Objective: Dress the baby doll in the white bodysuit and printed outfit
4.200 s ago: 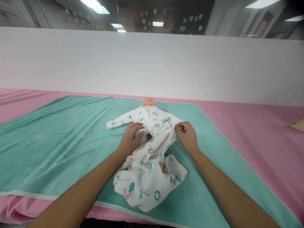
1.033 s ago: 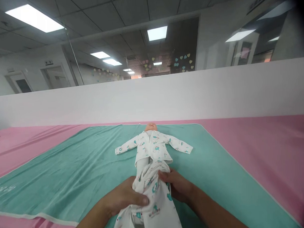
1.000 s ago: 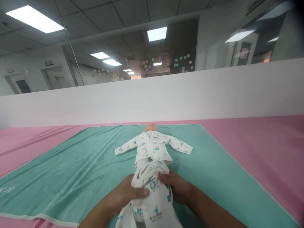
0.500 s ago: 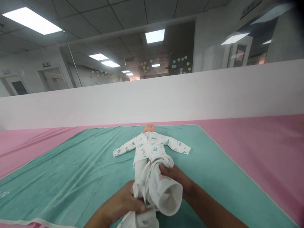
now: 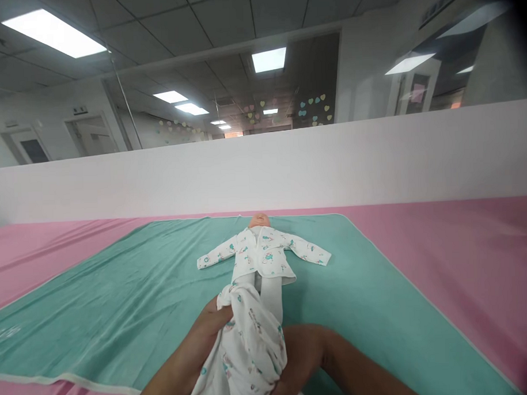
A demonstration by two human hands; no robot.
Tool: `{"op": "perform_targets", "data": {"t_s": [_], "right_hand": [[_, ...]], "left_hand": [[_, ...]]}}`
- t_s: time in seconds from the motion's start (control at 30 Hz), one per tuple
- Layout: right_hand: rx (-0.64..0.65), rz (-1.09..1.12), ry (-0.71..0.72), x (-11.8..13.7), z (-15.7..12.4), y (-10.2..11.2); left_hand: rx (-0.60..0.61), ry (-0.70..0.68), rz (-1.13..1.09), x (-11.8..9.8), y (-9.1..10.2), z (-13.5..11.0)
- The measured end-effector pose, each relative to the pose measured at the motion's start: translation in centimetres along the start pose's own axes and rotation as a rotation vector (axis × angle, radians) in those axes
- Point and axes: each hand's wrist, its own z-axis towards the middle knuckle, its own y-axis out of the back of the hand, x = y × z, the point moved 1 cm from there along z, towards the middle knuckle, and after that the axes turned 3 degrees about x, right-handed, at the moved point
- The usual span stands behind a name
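A baby doll (image 5: 259, 220) lies on its back, head away from me, in a white patterned jacket (image 5: 265, 249) with both sleeves spread out. White lower parts show below the jacket hem, one leg (image 5: 272, 298) in plain view. Over the other leg are bunched white patterned baby pants (image 5: 251, 336). My left hand (image 5: 213, 320) grips them near their upper end, thumb on top. Lower down on the right side, my right hand (image 5: 301, 354) is closed around the cloth, its fingertips mostly hidden by the folds. The doll's feet are covered from view.
Under the doll spreads a teal blanket (image 5: 141, 294) with pale edging and some wrinkles. Pink sheeting (image 5: 455, 254) lies beneath it on both sides. A low white wall (image 5: 262, 169) rises behind the doll's head, with large glass panes (image 5: 225, 101) above it.
The pants' bunched cloth has shifted left and down, baring the jacket hem and the right-side leg. My left hand has moved up; my right hand has moved down toward me.
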Motion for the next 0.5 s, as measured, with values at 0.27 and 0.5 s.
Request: {"op": "perform_targets", "data": {"t_s": [0.27,0.5], "right_hand": [[-0.329,0.467,0.212,0.9,0.1,0.4],[-0.233,0.288,0.190,1.7,0.8,-0.6]], "left_hand": [[0.370,-0.122,0.590,-0.7,0.0,-1.5],[0.029,-0.192,0.561,-0.4,0.9,-1.1]]}}
